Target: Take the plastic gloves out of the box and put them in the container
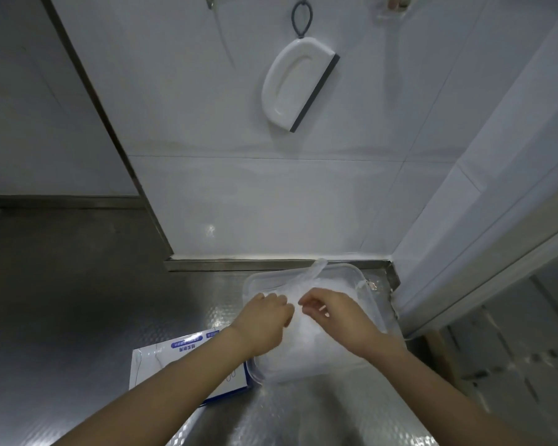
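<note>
Above the clear container (342, 266), the left grip (264, 320) and right grip (329, 313) pinch the plastic gloves (313, 273) piled inside it. The gloves look light, limp and slippery, so are best taken by bunched film. The box (155, 365) lies left of the container on the tabletop (303, 413).

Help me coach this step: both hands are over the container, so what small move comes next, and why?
Probably lower and release: the left hand and right hand both pinch the plastic gloves over the container, and one glove end pokes above its far rim.
</note>
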The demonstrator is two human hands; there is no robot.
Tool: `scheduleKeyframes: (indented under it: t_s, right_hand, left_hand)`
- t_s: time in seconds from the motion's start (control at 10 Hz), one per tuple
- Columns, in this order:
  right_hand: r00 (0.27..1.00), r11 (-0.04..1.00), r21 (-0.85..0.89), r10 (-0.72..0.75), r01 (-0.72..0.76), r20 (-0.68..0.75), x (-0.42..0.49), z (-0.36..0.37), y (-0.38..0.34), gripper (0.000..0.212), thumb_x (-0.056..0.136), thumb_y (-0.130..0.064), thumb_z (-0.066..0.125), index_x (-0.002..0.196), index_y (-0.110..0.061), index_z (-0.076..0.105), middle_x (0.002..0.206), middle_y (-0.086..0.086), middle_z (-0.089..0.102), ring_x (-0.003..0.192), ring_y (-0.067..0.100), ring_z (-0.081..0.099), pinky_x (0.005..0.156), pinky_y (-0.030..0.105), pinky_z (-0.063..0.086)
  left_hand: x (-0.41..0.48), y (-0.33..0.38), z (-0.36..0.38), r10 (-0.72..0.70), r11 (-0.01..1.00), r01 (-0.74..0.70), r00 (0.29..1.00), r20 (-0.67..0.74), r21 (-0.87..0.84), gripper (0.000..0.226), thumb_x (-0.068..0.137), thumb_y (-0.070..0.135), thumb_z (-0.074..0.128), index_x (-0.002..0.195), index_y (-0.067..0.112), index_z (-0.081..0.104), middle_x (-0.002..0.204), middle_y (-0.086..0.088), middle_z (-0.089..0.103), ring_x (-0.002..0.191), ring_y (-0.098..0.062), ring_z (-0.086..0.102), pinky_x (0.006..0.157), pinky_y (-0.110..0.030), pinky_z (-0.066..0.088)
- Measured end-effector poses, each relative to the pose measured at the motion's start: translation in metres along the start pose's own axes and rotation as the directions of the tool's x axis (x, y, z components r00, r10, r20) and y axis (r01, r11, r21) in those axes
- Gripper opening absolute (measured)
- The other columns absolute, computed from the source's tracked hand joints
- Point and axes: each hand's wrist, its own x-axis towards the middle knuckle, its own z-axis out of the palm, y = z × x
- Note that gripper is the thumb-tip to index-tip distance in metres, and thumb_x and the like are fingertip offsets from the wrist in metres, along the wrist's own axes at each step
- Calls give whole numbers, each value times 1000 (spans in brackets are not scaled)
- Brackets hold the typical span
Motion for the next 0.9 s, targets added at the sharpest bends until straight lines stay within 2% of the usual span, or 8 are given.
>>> scheduleKeyframes:
  t_s: [0.1,0.2,0.3,0.5,0.6,0.7,0.8,0.9]
  right_hand:
    - [995,954,-280,-99,104,33,7,12,9,31,95,-23,54,126,-23,53,125,-4,54,113,12,50,91,25,42]
    - [974,896,-443,68,35,214,14,22,33,57,89,-24,62,140,-23,37,138,2,38,124,20,42,98,31,41]
    - [956,886,-464,140,-6,256,19,25,50,72,84,-28,68,145,-25,29,143,3,33,130,20,37,102,32,37]
    - [936,789,-610,154,77,317,26,33,65,72,85,-37,65,146,-25,28,148,3,31,134,21,32,109,32,29]
    - [931,782,-619,163,79,326,27,37,65,69,87,-34,63,146,-24,29,149,4,30,136,23,30,110,34,28]
    - [925,800,-597,184,55,332,27,31,63,69,87,-31,62,146,-20,28,149,6,30,136,23,30,110,34,26]
    - [948,855,-519,175,-12,267,19,19,51,62,89,-29,61,143,-18,33,145,4,34,134,22,32,109,31,26]
    - [989,890,-451,118,-67,86,4,14,38,45,96,-28,51,139,-20,40,141,-1,40,131,17,34,108,27,25]
  left_hand:
    - [11,10,12,-102,994,99,992,-71,-53,40,93,8,46,132,14,41,134,-9,41,119,-24,41,101,-31,33]
    - [19,15,33,-162,986,154,975,150,62,59,92,24,55,143,13,26,147,-15,24,130,-34,31,105,-40,31]
    - [25,16,50,-207,974,169,932,299,148,72,89,25,61,146,16,18,153,-17,12,133,-40,26,103,-42,34]
    - [34,14,59,-240,964,171,891,386,206,92,83,26,70,150,21,7,154,-14,8,133,-41,28,109,-42,28]
    - [34,13,58,-237,964,165,891,387,209,93,84,25,68,151,20,4,156,-14,5,135,-41,26,110,-42,26]
    - [34,11,56,-221,962,135,897,383,239,84,87,25,65,150,17,10,154,-16,12,131,-39,33,107,-42,30]
    - [28,8,50,-187,957,109,940,285,268,58,94,23,55,144,12,26,145,-16,31,125,-33,41,105,-41,31]
    - [18,6,38,-110,973,72,979,169,218,44,97,18,46,138,10,34,138,-14,41,125,-30,41,108,-40,25]
